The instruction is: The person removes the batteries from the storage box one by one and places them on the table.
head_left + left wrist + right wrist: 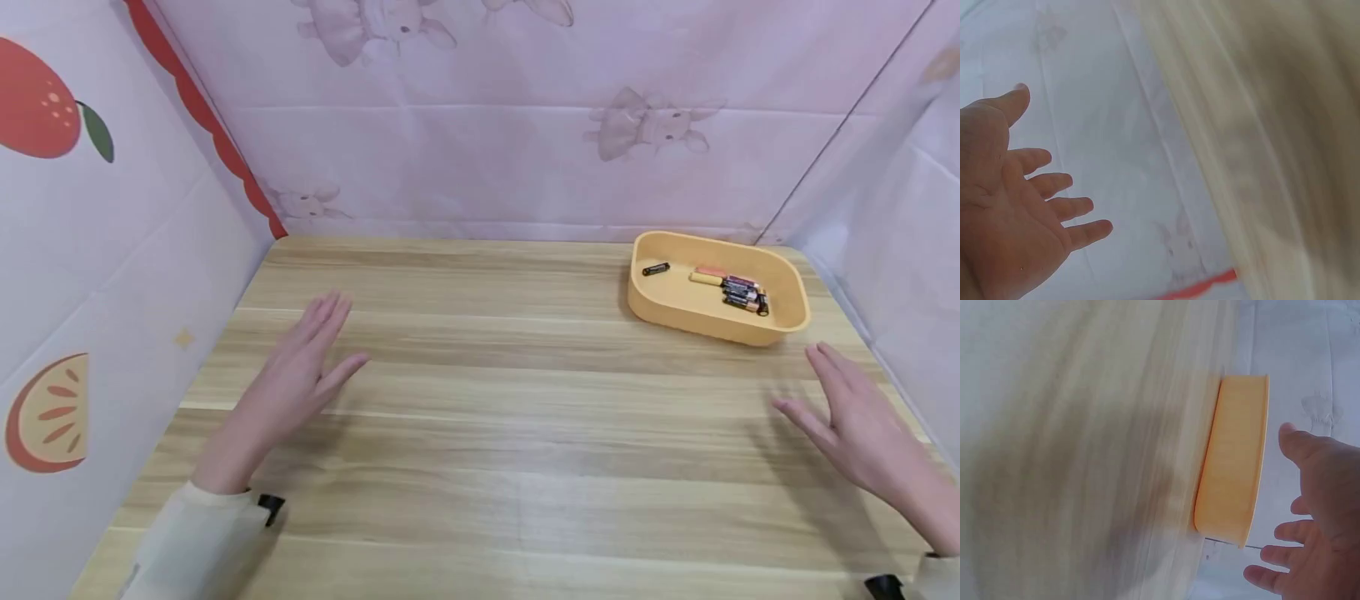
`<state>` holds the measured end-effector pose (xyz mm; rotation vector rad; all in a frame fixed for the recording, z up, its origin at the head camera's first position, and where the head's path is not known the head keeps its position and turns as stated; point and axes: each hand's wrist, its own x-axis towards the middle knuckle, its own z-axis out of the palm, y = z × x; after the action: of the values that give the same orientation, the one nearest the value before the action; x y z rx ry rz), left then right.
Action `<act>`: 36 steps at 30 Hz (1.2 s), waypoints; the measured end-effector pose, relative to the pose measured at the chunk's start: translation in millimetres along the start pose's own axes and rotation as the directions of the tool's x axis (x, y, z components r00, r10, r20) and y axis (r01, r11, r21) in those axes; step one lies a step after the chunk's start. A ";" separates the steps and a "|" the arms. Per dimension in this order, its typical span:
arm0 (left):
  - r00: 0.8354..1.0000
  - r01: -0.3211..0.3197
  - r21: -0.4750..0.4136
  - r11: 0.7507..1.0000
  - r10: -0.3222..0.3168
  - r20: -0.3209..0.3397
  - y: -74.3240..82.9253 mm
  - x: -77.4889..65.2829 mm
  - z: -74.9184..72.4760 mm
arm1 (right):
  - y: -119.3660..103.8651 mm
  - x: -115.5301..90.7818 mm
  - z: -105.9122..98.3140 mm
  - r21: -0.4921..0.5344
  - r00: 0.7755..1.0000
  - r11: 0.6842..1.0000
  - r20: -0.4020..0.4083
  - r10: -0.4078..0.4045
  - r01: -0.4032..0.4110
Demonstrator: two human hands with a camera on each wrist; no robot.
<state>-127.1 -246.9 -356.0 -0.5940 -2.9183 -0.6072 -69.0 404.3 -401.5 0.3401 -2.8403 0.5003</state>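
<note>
Both hands above the desk (487,442), well apart, one toward each side edge. Left hand (296,383): fingers extended and close together in the head view, thumb spread away from them; nothing held. Left wrist view shows the palm bare, fingers slightly apart, the wood surface blurred beside it. Right hand (862,429): fingers likewise stretched out, thumb well away from them, nothing in its grasp. It is near the front right corner of a yellow-orange tray (693,322), not seen to grip it.

Tray sits at the far right of the desk, close to the back sheet, set slightly askew. Inside, small batteries. One dark battery (656,269) lies alone toward the left end. Right of it, a yellow battery (706,279) beside a reddish one (711,271), both touching or close to a bunch of dark batteries (741,292); exact count cannot be told.

Back sheet (487,175) pinkish, printed with rabbits. Left sheet (150,250) white, with fruit prints and a red scalloped border at the corner. Pale sleeve (198,533) on the left arm.
</note>
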 end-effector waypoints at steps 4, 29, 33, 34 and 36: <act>0.999 -0.006 -0.062 0.998 0.008 0.039 15.0 25.7 11.7 | 7.0 7.5 -3.6 0.054 0.998 0.997 0.006 0.060 -0.060; 0.990 -0.040 -0.414 0.909 0.093 0.108 127.2 179.7 115.8 | 40.7 56.3 -14.9 0.173 0.956 0.940 0.079 0.284 -0.294; 0.990 -0.032 -0.449 0.893 0.091 0.109 143.2 198.4 130.9 | 46.9 61.4 -15.0 0.186 0.949 0.931 0.091 0.302 -0.314; 0.990 -0.032 -0.454 0.890 0.092 0.109 147.2 203.1 134.6 | 48.7 62.4 -15.2 0.193 0.948 0.929 0.096 0.304 -0.317; 0.989 -0.027 -0.472 0.881 0.091 0.113 155.4 211.5 141.8 | 51.6 63.5 -15.7 0.200 0.947 0.926 0.104 0.304 -0.319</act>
<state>-262.8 16.2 -392.2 -0.7939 -2.8562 -1.3371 -139.8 445.3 -385.8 -0.0654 -2.9280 0.8786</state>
